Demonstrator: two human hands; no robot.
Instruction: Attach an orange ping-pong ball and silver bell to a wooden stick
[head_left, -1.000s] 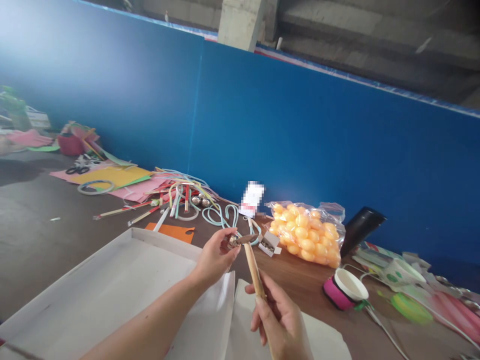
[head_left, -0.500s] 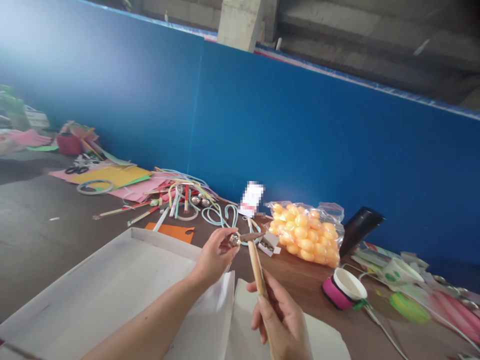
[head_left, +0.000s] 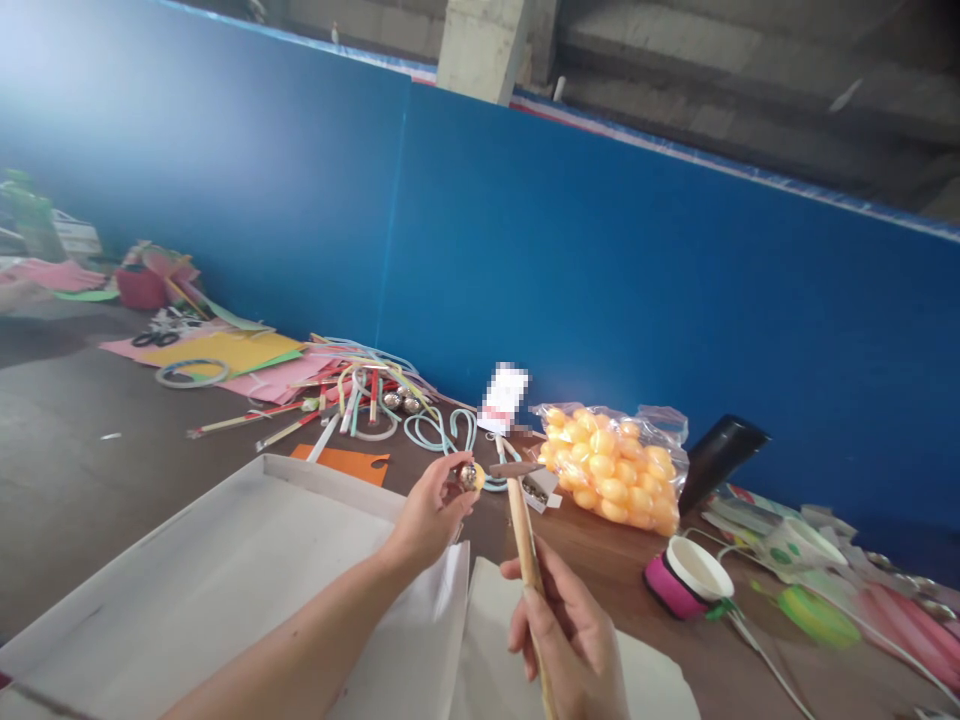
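My left hand [head_left: 429,517] is raised above the table, its fingertips pinched on a small shiny metal ball [head_left: 469,475]. My right hand [head_left: 568,640] is closed round the wooden handle of a small hammer [head_left: 523,530]. The hammer stands nearly upright, with its dark metal head just right of the ball and a small gap between them. Below my arms lie a shallow white tray [head_left: 217,570] and a sheet of white paper [head_left: 480,650].
A bag of orange balls [head_left: 611,465] lies beyond the hammer, with a small open box [head_left: 538,488] beside it. A pink-and-white tape roll [head_left: 686,578] and a black cup [head_left: 721,455] lie to the right. Coloured sticks, cords and paper sheets [head_left: 315,385] lie along the blue wall.
The hammer head has drawn back to the right, away from the ball, and the handle stands more upright. My left hand with the ball has hardly moved.
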